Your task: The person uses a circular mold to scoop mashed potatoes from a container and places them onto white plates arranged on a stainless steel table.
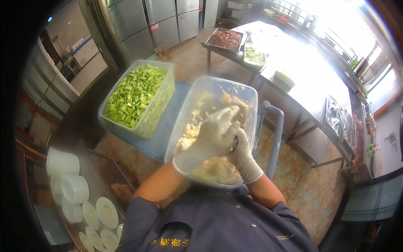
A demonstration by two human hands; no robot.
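Observation:
My left hand (217,132), in a whitish disposable glove, reaches over a translucent plastic tub (182,124). Against it, on the right, is my gloved right hand (243,149); the two touch over the middle of the tub. A small dark spot shows between them, too hidden to identify. The hands are partly blurred, and whether they grip anything is unclear. Pale, mushy food (217,170) lies along the tub's near end and left side, with smears on the far wall. Left of this tub, a second tub (165,88) is heaped with chopped green vegetable pieces (135,94).
Both tubs stand on a blue-grey cart (148,141) with a handle (277,141) at right. Stacked white bowls (63,162) and plates (107,212) sit lower left. A steel table (302,82) beyond holds a tray of reddish-brown food (225,39) and several containers. Steel cabinets (160,19) stand behind.

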